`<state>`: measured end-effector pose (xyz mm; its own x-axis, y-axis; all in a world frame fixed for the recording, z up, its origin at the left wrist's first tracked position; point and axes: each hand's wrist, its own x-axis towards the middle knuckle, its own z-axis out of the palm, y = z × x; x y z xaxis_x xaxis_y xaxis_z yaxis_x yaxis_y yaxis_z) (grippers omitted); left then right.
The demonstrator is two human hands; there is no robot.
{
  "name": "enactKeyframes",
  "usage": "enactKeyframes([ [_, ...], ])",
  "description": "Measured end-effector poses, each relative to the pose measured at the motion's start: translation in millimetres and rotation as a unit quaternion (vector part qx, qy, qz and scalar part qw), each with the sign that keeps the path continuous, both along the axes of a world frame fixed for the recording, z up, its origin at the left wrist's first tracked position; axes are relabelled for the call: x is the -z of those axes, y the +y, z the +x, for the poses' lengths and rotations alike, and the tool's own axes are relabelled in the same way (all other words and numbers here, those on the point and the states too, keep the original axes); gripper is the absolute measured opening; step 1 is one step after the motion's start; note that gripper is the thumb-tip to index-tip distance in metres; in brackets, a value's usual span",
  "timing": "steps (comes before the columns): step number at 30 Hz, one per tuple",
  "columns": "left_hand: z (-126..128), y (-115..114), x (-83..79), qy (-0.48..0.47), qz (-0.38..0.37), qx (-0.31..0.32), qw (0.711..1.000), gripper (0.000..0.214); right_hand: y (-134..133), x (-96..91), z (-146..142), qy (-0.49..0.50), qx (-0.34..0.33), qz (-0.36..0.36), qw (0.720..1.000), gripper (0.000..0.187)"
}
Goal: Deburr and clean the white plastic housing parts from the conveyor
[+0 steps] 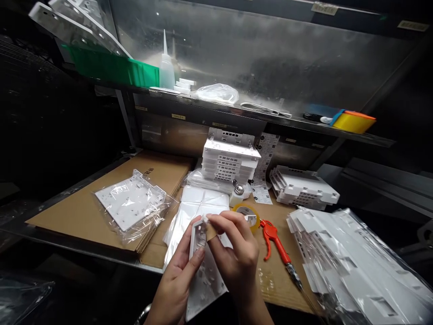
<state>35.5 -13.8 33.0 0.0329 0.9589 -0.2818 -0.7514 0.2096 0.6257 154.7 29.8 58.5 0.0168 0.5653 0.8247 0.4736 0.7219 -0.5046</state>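
Note:
A white moulded plastic panel is tilted up in front of me, its ribbed inner side partly showing. My left hand grips its left edge, thumb pressed against the inside wall. At the panel's top end, my right hand pinches the rim between thumb and fingers. A tan band shows at the right fingertips; whether it is worn or held, I cannot tell. Beneath the hands lies a stack of clear plastic bags. Just beyond the right hand are a roll of tape and a red air blow gun.
A bagged panel lies on flat cardboard to the left. White panels are stacked at the back, with more panels and bagged ones at right. A pump bottle stands mid-table. Overhead, a shelf holds a green bin.

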Motion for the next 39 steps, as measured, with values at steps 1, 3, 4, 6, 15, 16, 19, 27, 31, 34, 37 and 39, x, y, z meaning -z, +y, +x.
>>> enactKeyframes([
  [1, 0.3, 0.4, 0.1, -0.018, -0.011, 0.011, 1.0, 0.05, 1.0, 1.0, 1.0, -0.004, 0.012, -0.008, 1.0, 0.023],
  [3, 1.0, 0.7, 0.7, -0.046, -0.027, 0.032, 0.998, 0.054, 2.1, 2.1, 1.4, 0.005, 0.041, -0.012, 0.999, 0.02],
  [4, 1.3, 0.7, 1.1, -0.051, -0.028, 0.036, 0.998, 0.055, 2.1, 2.4, 0.4, 0.011, 0.046, -0.01, 0.999, 0.02],
  [6, 1.3, 0.5, 2.1, -0.046, -0.025, 0.027, 0.998, 0.057, 2.2, 2.9, -2.8, 0.01, 0.026, -0.005, 1.0, 0.021],
  [15, -46.7, 17.0, 15.5, 0.007, -0.032, 0.046, 0.998, 0.083, 69.0, 44.4, 78.1, -0.022, 0.209, -0.181, 0.961, 0.035],
  [16, -55.0, 19.5, 17.5, 0.004, -0.032, 0.038, 0.999, 0.083, 81.2, 54.4, 92.0, -0.026, 0.231, -0.205, 0.951, 0.037],
  [19, -74.3, 23.8, 19.1, -0.03, -0.033, 0.017, 0.999, 0.08, 110.3, 86.4, 117.1, -0.073, 0.239, -0.281, 0.927, 0.035],
  [27, -88.0, 24.0, -3.8, -0.136, -0.079, 0.042, 0.987, 0.06, 101.7, 119.1, 148.2, -0.148, 0.258, -0.336, 0.894, 0.053],
  [31, -95.2, 22.7, -0.7, -0.17, -0.089, 0.054, 0.98, 0.063, 70.8, 123.2, 199.4, -0.166, 0.31, -0.382, 0.854, 0.061],
  [34, -98.3, 22.3, 4.7, -0.191, -0.055, 0.046, 0.979, 0.061, 47.8, 135.2, 228.5, -0.179, 0.312, -0.453, 0.816, 0.067],
  [37, -98.4, 23.9, 7.0, -0.191, -0.015, 0.045, 0.981, 0.06, 34.9, 145.6, 237.7, -0.167, 0.302, -0.494, 0.798, 0.067],
  [39, -100.4, 25.8, 8.7, -0.188, -0.005, 0.059, 0.98, 0.06, 33.0, 146.2, 237.6, -0.141, 0.3, -0.503, 0.798, 0.064],
])
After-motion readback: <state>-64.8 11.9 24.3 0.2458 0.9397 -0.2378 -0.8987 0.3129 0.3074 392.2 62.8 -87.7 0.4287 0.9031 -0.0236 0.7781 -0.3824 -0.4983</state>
